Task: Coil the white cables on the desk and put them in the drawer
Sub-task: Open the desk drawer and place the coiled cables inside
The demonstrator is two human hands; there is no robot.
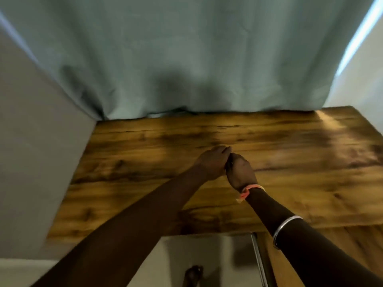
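Note:
The frame is motion-blurred. My left hand (213,162) and my right hand (240,172) meet fingertip to fingertip over the middle of the wooden desk (300,162). Both hands have their fingers curled towards each other around a small dark gap. No white cable shows anywhere on the desk or between the fingers, so what they hold, if anything, is hidden. My right wrist wears a pink band and my right forearm a silver bangle. A wooden panel with a metal rail (258,259) sits under the desk's front edge at the lower right; I cannot tell whether it is the drawer.
A grey-green curtain (186,59) hangs behind the desk's far edge. A grey wall (31,141) borders the desk on the left. Pale floor (186,255) shows below the front edge, with a dark foot-like shape (193,274) on it.

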